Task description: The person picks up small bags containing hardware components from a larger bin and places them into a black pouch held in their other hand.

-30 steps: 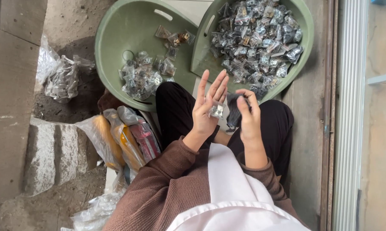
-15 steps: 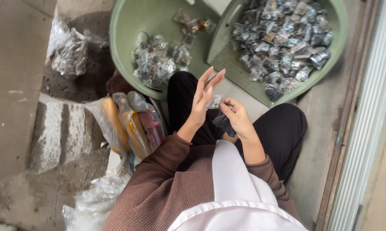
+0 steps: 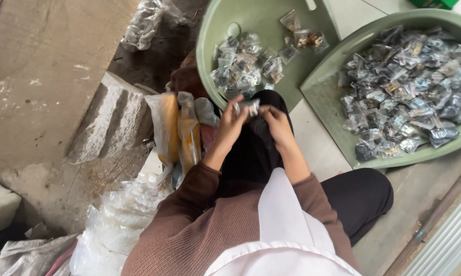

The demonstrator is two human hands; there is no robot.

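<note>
While both hands meet over the person's lap, a small clear packet [image 3: 251, 106] with dark contents sits pinched between them, just above the black trousers [image 3: 251, 153] and right at the near rim of the left basin. The left hand [image 3: 234, 120] has its fingers curled up around the packet's left end, gripping it; the right hand [image 3: 275, 121] closes on the packet's right side, fingers bent inward, so both hands hold the same packet. Whether it is sealed cannot be told at this size.

Just beyond the hands lies a round green basin [image 3: 215, 30] holding a modest heap of similar small clear packets [image 3: 243, 64], with a few more loose near its far side. To the right, touching that basin, a second green basin [image 3: 325, 99] is piled much fuller with the same kind of packets [image 3: 409, 87].

Left of the left forearm, two tall clear bags with orange-yellow contents [image 3: 177, 130] stand upright against the knee. Below them is a crumpled mass of clear plastic bags [image 3: 118, 225]. Further left a grey stone block [image 3: 110, 120] lies tilted on the concrete ground, and another crinkled clear bag [image 3: 146, 23] lies near the top edge. The person wears a brown knitted sleeve [image 3: 189, 214] and a white garment [image 3: 286, 230] over the chest.
</note>
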